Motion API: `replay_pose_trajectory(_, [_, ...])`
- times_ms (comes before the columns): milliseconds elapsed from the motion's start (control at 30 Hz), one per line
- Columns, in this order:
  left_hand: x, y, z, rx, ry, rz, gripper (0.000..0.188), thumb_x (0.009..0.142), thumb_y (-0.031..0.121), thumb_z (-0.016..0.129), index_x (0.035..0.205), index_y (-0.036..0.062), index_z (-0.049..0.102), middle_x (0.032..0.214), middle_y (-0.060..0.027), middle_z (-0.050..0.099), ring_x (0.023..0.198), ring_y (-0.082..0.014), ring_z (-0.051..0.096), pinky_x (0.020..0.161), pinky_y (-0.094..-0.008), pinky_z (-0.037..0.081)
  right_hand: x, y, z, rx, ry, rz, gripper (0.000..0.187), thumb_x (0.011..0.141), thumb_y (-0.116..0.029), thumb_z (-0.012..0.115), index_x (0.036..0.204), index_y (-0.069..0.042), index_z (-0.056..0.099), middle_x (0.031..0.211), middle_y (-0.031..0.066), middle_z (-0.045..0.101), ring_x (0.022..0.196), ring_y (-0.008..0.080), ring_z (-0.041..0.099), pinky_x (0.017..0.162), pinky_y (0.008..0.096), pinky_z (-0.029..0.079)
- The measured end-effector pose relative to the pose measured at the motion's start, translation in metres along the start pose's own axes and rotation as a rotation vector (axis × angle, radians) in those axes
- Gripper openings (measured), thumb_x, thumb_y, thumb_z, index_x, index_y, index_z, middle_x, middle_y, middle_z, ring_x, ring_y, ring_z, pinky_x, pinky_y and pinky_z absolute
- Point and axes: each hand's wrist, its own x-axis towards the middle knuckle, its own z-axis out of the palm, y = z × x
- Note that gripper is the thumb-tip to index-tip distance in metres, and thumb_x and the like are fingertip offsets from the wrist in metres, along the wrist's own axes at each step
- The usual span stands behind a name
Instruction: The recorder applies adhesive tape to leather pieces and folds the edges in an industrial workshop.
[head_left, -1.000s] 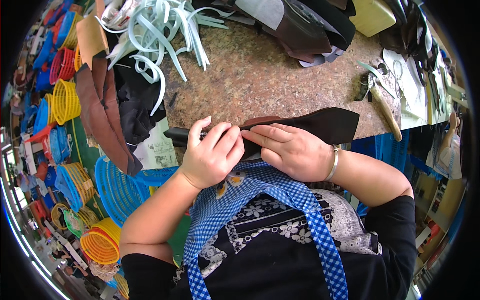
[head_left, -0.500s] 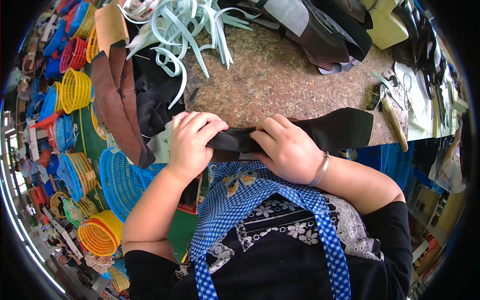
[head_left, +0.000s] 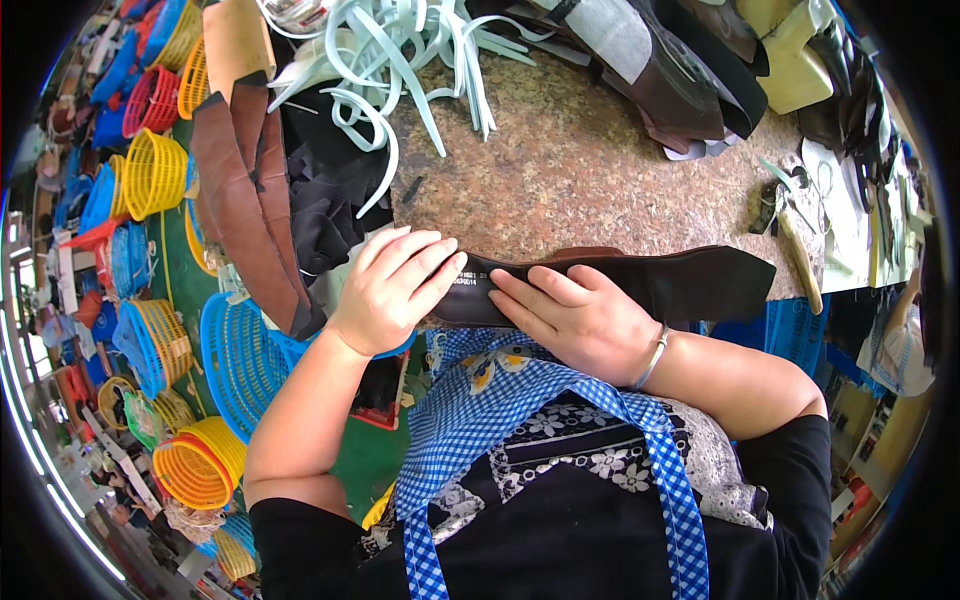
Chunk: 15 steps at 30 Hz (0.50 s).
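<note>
A long dark leather piece (head_left: 710, 283), black with a brown edge, lies along the near edge of the stone-topped table. Small white print shows on it between my hands. My left hand (head_left: 393, 290) rests over its left end, fingers stretched out and its thumb hidden. My right hand (head_left: 580, 315) lies flat across the middle of the leather, fingers extended and pointing left. Both hands press on the piece from above without gripping it.
Pale blue strips (head_left: 385, 70) heap at the back left beside brown leather pieces (head_left: 245, 190) and black scraps (head_left: 330, 200). Dark leather parts (head_left: 670, 80) are piled at the back. A wooden-handled tool (head_left: 800, 255) lies at right. Plastic baskets (head_left: 235, 360) stand at left.
My fingers were curled on the leather, pinching a fold; now they are straightened and flat on it. The piece has opened out, showing its printed face. The view has shifted slightly.
</note>
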Motion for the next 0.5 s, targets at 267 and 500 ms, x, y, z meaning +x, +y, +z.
replay_pose_trajectory(267, [-0.005,0.040,-0.005,-0.035,0.124,-0.019,0.033,0.075,0.005,0.067,0.108,-0.0013,0.070,0.115,-0.0174,0.066,0.108,-0.0304,0.065,0.089,-0.0409,0.051,0.031,-0.002,-0.004,-0.019,-0.185,0.015,0.051,0.083,-0.018,0.058,0.132,-0.002,0.060,0.152,0.0069,0.045,0.103,0.0204,0.053,0.081,0.0304,0.051])
replay_pose_trajectory(500, [-0.009,0.066,0.006,-0.124,-0.107,-0.198,0.051,0.077,0.014,0.074,0.125,-0.0002,0.062,0.127,-0.0127,0.062,0.119,-0.0293,0.060,0.098,-0.0446,0.046,-0.058,0.004,-0.032,0.108,-0.004,0.090,0.047,0.076,-0.015,0.058,0.117,0.007,0.063,0.124,0.0214,0.064,0.121,0.0327,0.060,0.101,0.0404,0.049])
